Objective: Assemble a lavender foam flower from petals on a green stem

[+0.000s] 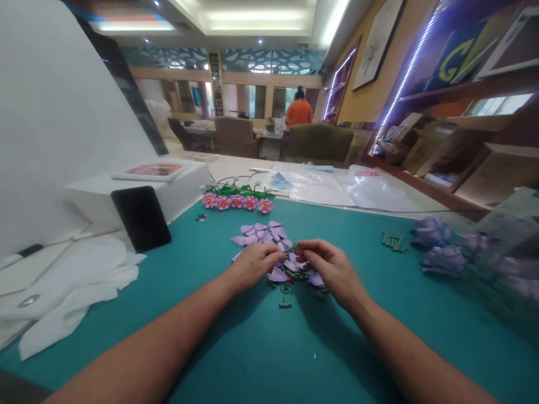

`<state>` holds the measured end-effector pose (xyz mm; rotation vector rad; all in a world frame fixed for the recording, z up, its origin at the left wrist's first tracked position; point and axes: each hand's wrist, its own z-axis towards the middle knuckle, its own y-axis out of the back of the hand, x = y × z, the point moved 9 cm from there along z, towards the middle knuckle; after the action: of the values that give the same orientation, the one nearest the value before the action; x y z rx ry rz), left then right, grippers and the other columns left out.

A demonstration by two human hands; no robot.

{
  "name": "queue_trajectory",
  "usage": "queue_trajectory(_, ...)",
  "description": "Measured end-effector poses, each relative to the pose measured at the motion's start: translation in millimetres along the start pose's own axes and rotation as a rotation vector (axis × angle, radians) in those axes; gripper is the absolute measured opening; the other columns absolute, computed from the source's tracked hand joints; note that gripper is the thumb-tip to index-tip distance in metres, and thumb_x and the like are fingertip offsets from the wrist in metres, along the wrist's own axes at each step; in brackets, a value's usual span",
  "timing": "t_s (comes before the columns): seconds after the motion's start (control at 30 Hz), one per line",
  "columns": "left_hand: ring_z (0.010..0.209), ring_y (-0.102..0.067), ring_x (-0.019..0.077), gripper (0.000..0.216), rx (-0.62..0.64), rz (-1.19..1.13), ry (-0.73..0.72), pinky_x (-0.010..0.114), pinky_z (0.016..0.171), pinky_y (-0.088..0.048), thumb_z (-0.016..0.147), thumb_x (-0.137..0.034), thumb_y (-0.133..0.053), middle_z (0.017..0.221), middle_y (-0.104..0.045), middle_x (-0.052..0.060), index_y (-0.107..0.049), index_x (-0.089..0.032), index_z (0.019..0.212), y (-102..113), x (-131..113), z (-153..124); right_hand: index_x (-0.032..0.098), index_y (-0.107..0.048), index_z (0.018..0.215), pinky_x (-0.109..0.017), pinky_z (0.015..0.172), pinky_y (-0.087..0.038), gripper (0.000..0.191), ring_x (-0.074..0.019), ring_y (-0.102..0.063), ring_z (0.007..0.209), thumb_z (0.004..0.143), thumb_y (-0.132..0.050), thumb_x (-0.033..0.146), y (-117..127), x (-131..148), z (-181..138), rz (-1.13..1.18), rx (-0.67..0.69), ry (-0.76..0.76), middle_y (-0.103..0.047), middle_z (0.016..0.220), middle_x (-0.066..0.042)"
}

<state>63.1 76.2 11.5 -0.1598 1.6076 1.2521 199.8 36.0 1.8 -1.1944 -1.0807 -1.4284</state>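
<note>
Both hands meet mid-table: the left hand (252, 264) and right hand (330, 266) pinch one small green stem piece (291, 247) between fingertips. Pink flowers (236, 202) sit finished beyond; loose purple petals (261, 233) (plenty) remain unassembled, I'd judge.

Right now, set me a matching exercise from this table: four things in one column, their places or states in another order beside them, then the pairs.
Things:
1. pink flowers
2. black tablet
3. small green piece
4. white cloth

Places or states:
A. pinched between left hand and right hand
B. crumpled at the teal mat's left edge
C. in a row at the mat's far edge
D. leaning against a white box

Pairs: 1-C, 2-D, 3-A, 4-B
</note>
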Motion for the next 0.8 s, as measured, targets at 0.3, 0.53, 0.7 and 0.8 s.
queue_trajectory(0.3, 0.061, -0.050, 0.0133, 0.028, -0.036, -0.011, -0.015, 0.024, 0.062, -0.037, 0.086, -0.031, -0.042, 0.060, -0.053, -0.003, -0.064, -0.016, 0.091, 8, 5, 2, 0.019, -0.065, 0.076, -0.028, 0.069, -0.039, 0.009, -0.0163, -0.054, 0.076, 0.080, -0.057, 0.018, -22, -4, -5, -0.880, 0.191, 0.303, -0.060, 0.078, -0.002)
queue_trajectory(0.53, 0.065, -0.054, 0.0141, 0.025, 0.000, 0.030, -0.043, 0.024, 0.063, -0.039, 0.087, -0.028, -0.043, 0.065, -0.058, -0.001, -0.065, -0.017, 0.094, -2, 7, 2, 0.018, -0.067, 0.077, -0.028, 0.070, -0.037, 0.010, -0.0194, -0.054, 0.083, 0.083, -0.059, 0.018, -34, -15, -11, -1.197, 0.229, 0.339, -0.061, 0.085, -0.006)
queue_trajectory(0.7, 0.073, -0.057, 0.0157, 0.023, -0.016, 0.111, -0.082, 0.025, 0.068, -0.041, 0.088, -0.026, -0.045, 0.074, -0.065, 0.002, -0.066, -0.017, 0.089, -5, 4, 3, 0.018, -0.066, 0.077, -0.029, 0.071, -0.037, 0.010, -0.0212, -0.054, 0.085, 0.084, -0.060, 0.020, -38, -17, -12, -1.294, 0.214, 0.389, -0.063, 0.085, -0.006)
queue_trajectory(0.8, 0.082, -0.059, 0.0176, 0.022, -0.028, 0.190, -0.116, 0.027, 0.075, -0.043, 0.088, -0.024, -0.046, 0.086, -0.068, 0.004, -0.067, -0.017, 0.091, -7, 2, 3, 0.018, -0.066, 0.075, -0.030, 0.071, -0.036, 0.016, -0.0208, -0.054, 0.082, 0.087, -0.055, 0.020, -41, -17, -14, -1.349, 0.200, 0.431, -0.063, 0.082, -0.007)
